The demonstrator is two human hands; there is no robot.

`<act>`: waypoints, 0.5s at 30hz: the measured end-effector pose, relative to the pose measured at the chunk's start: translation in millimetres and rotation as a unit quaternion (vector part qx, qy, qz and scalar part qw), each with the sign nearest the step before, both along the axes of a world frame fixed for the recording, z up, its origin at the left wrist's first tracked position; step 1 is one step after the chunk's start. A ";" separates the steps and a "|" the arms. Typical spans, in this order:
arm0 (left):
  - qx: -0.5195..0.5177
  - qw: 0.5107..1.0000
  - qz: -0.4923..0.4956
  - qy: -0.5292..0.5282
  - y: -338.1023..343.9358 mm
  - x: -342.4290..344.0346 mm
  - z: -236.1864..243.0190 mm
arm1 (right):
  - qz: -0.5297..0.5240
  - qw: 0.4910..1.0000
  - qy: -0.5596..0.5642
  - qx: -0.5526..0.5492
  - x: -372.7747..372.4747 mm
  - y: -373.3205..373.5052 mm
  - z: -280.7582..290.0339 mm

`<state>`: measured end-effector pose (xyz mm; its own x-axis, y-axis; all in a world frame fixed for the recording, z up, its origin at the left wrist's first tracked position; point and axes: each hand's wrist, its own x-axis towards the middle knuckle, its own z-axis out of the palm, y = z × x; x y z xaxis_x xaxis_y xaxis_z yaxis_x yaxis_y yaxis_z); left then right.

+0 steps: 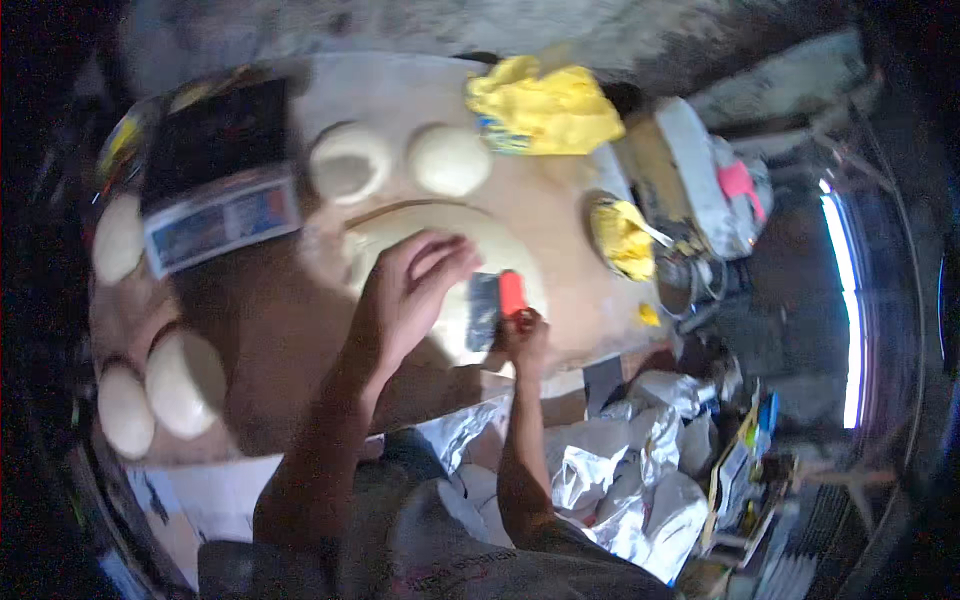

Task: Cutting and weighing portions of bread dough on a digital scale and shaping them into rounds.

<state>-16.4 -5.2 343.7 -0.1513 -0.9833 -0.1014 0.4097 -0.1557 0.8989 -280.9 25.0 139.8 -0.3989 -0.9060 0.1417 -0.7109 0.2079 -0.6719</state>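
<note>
A flattened round of pale dough [500,250] lies on the brown work board [270,330]. My left hand [405,295] presses flat on the dough's left part, fingers spread toward the right. My right hand [522,335] grips a scraper [490,305] with a red handle and a grey blade, held against the dough's near right edge. Two dough balls [348,162] [449,160] sit just beyond the flattened round.
More dough balls [185,380] [125,410] [118,238] line the board's left side. A dark box with a blue and white label [220,215] lies at back left. A yellow cloth [545,108] and a bowl of yellow filling [622,240] sit at right. Crumpled foil [610,470] lies near my lap.
</note>
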 end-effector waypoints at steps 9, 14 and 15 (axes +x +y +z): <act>-0.002 0.993 -0.096 -0.071 27.1 -104.3 -53.0 | -0.028 0.984 0.092 0.151 -15.0 -24.0 11.2; -0.137 0.869 -0.044 -0.474 43.1 -85.2 -140.5 | 0.001 0.966 0.066 0.248 -13.3 -33.8 26.1; -0.137 0.867 -0.038 -0.478 46.2 -75.6 -152.8 | 0.004 0.968 0.057 0.245 -14.3 -30.9 27.9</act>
